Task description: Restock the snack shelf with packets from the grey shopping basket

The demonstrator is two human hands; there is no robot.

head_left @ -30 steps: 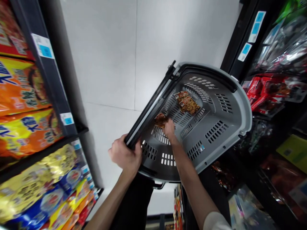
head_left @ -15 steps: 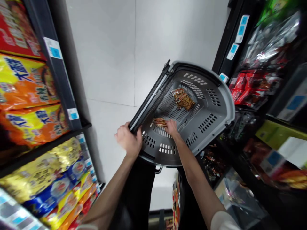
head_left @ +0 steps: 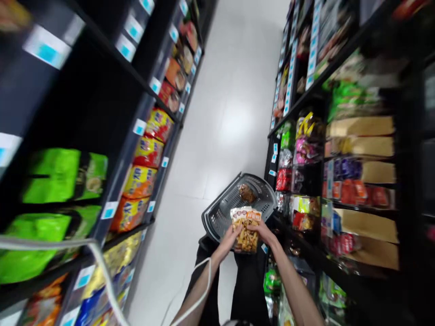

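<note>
A clear snack bag (head_left: 247, 242) with a white and orange top and golden-brown pieces inside is held up over the near side of a grey shopping basket (head_left: 268, 192). My left hand (head_left: 230, 239) grips its left side, and my right hand (head_left: 264, 232) grips its right side, with the thumbs on the front. Behind the bag, a brown packet (head_left: 247, 193) lies in the basket. The bag and my hands cover part of the basket's near side.
Left shelves hold noodle packs (head_left: 139, 181) and green bags (head_left: 50, 176). Close on the right, shelves carry packaged snacks (head_left: 307, 151) and cardboard boxes (head_left: 369, 226). Pale floor (head_left: 224, 113) runs between them. A white cable (head_left: 105, 271) crosses the lower left.
My left hand has left the basket's edge, and my right hand has come up out of the basket. Both now hold the snack bag. The view has pulled back, showing more aisle.
</note>
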